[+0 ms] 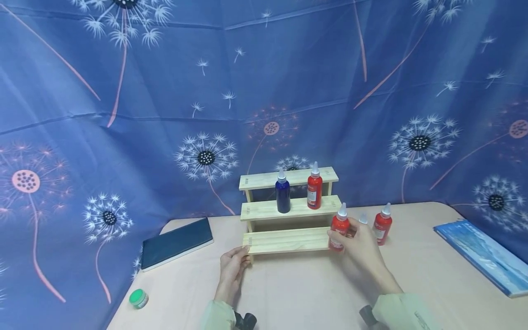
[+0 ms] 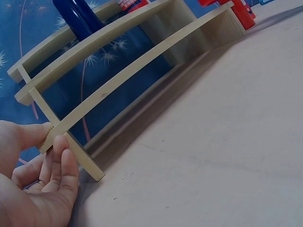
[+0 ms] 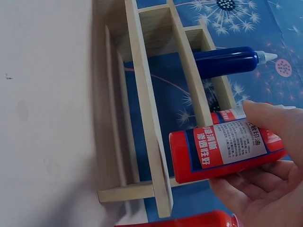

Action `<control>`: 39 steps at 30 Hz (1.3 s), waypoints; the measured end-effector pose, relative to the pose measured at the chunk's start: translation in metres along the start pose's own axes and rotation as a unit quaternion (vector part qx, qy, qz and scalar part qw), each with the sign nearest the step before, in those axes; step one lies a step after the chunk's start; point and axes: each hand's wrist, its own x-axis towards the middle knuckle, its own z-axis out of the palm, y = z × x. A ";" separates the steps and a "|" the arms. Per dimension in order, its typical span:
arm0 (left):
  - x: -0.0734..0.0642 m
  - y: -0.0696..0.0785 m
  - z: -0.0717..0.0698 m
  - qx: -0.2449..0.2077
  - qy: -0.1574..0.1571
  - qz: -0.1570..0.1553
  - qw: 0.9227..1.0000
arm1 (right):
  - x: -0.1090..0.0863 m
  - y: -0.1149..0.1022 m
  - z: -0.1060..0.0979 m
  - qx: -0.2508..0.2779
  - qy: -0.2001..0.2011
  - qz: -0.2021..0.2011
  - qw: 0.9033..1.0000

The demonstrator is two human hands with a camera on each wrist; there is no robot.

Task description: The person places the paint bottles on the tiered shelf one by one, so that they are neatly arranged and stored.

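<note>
A three-tier wooden step rack (image 1: 288, 207) stands on the table. With thumb and fingers my left hand (image 1: 233, 270) pinches the left end of its lowest board, which shows closely in the left wrist view. My right hand (image 1: 365, 252) grips a red ink bottle (image 1: 339, 225) at the right end of that board. In the right wrist view this ink bottle (image 3: 227, 147) overlaps the board's edge, its printed label showing. On the middle tier stand a dark blue bottle (image 1: 283, 196) and another red bottle (image 1: 314, 192), both with pointed caps.
Right of my right hand stands a red bottle (image 1: 382, 227); a further bottle's cap (image 1: 363, 218) shows behind the hand. A blue book (image 1: 486, 256) lies far right, a dark notebook (image 1: 177, 243) at left, with a green-lidded jar (image 1: 138, 298) nearer. A dandelion-print curtain (image 1: 264, 91) hangs behind.
</note>
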 end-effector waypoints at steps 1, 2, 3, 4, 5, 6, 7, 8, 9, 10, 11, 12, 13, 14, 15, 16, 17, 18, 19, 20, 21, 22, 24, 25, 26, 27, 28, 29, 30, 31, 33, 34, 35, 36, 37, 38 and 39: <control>0.000 0.000 0.000 0.000 -0.001 0.001 1.000 | 0.002 0.000 0.001 0.004 -0.003 0.004 1.000; 0.000 0.001 0.000 -0.004 -0.002 0.001 1.000 | 0.005 0.000 0.002 0.007 -0.006 0.006 1.000; 0.000 0.001 0.000 -0.006 -0.003 0.001 1.000 | 0.007 -0.001 0.004 0.010 -0.008 0.010 1.000; -0.001 0.001 0.000 -0.009 -0.005 0.001 1.000 | 0.009 -0.001 0.005 0.011 -0.009 0.012 1.000; -0.001 0.001 0.000 -0.011 -0.007 0.003 1.000 | 0.011 -0.001 0.006 0.012 -0.009 0.012 1.000; -0.002 0.002 0.000 -0.013 -0.008 0.001 1.000 | 0.013 -0.001 0.007 0.012 -0.008 0.010 1.000; -0.002 0.002 0.000 -0.017 -0.011 0.002 1.000 | 0.014 -0.002 0.009 0.011 -0.006 0.007 1.000; -0.002 0.002 0.000 -0.017 -0.012 0.002 1.000 | 0.016 -0.002 0.010 0.010 -0.003 0.003 1.000; -0.002 0.002 0.000 -0.015 -0.012 0.002 1.000 | 0.017 -0.002 0.011 0.010 -0.001 0.002 1.000; -0.002 0.002 0.000 -0.014 -0.013 0.002 1.000 | 0.018 -0.002 0.012 0.008 0.001 0.001 1.000; -0.002 0.002 0.000 -0.013 -0.013 0.001 1.000 | 0.018 -0.002 0.013 0.009 0.002 0.000 1.000; -0.002 0.001 0.001 -0.011 -0.013 -0.001 1.000 | 0.019 -0.002 0.014 0.010 0.002 0.002 1.000; -0.002 0.001 0.001 -0.008 -0.012 -0.001 1.000 | 0.020 -0.002 0.014 0.009 0.002 0.004 1.000; -0.001 0.001 0.001 -0.005 -0.011 -0.005 1.000 | 0.021 -0.002 0.015 0.009 0.000 0.006 1.000; -0.001 0.000 0.002 -0.003 -0.010 -0.005 1.000 | 0.021 -0.002 0.016 0.008 0.000 0.008 1.000; 0.000 0.000 0.001 -0.002 -0.009 -0.006 1.000 | 0.022 -0.002 0.016 0.007 -0.001 0.008 1.000; 0.000 -0.001 0.001 0.000 -0.008 -0.009 1.000 | 0.023 -0.002 0.017 0.007 -0.001 0.010 1.000; 0.001 -0.001 0.001 0.002 -0.008 -0.009 1.000 | 0.025 -0.002 0.018 0.007 -0.001 0.010 1.000; 0.001 -0.001 0.001 0.003 -0.008 -0.009 1.000 | 0.026 -0.002 0.018 0.007 -0.001 0.010 1.000; 0.001 0.000 0.001 0.005 -0.007 -0.010 1.000 | 0.027 -0.002 0.019 0.006 -0.001 0.009 1.000; 0.001 0.000 0.001 0.007 -0.007 -0.009 1.000 | 0.028 -0.002 0.020 0.006 0.000 0.007 1.000; 0.001 0.000 0.000 0.008 -0.006 -0.010 1.000 | 0.028 -0.002 0.021 0.005 0.001 0.006 1.000; 0.000 0.001 0.000 0.015 -0.006 -0.007 1.000 | 0.030 -0.002 0.022 0.004 0.003 0.004 1.000; 0.000 0.001 0.000 0.017 -0.007 -0.007 1.000 | 0.030 -0.002 0.022 0.003 0.005 0.003 1.000; 0.000 0.002 0.001 0.020 -0.007 -0.007 1.000 | 0.030 -0.002 0.022 0.002 0.005 0.004 1.000; 0.000 0.002 0.001 0.022 -0.008 -0.005 1.000 | 0.030 -0.003 0.022 0.002 0.006 0.004 1.000; -0.001 0.002 0.001 0.023 -0.009 -0.004 1.000 | 0.030 -0.003 0.022 0.001 0.007 0.004 1.000; -0.001 0.002 0.001 0.024 -0.012 -0.002 1.000 | 0.029 -0.003 0.022 0.001 0.007 0.004 1.000; -0.001 0.003 0.001 0.023 -0.012 -0.001 1.000 | 0.029 -0.003 0.022 0.000 0.007 0.004 1.000; -0.001 0.003 0.001 0.022 -0.013 0.000 1.000 | 0.029 -0.003 0.022 -0.002 0.008 0.003 1.000; 0.000 0.002 0.000 0.019 -0.016 0.002 1.000 | 0.029 -0.002 0.022 -0.006 0.010 0.001 1.000; 0.000 0.002 0.000 0.018 -0.016 0.002 1.000 | 0.029 -0.002 0.023 -0.007 0.009 0.000 1.000; -0.001 0.002 0.000 0.017 -0.014 0.001 1.000 | 0.029 -0.001 0.023 -0.007 0.008 0.001 1.000; -0.001 0.002 -0.001 0.016 -0.013 -0.001 1.000 | 0.028 0.000 0.024 -0.006 0.005 0.002 1.000; -0.001 0.002 -0.001 0.015 -0.013 0.000 1.000 | 0.028 0.000 0.024 -0.004 0.002 0.004 1.000; -0.001 0.002 0.000 0.014 -0.014 0.001 1.000 | 0.027 0.001 0.023 -0.002 -0.001 0.007 1.000; -0.002 0.001 0.000 0.016 -0.014 0.001 1.000 | 0.026 0.001 0.023 0.001 -0.005 0.012 1.000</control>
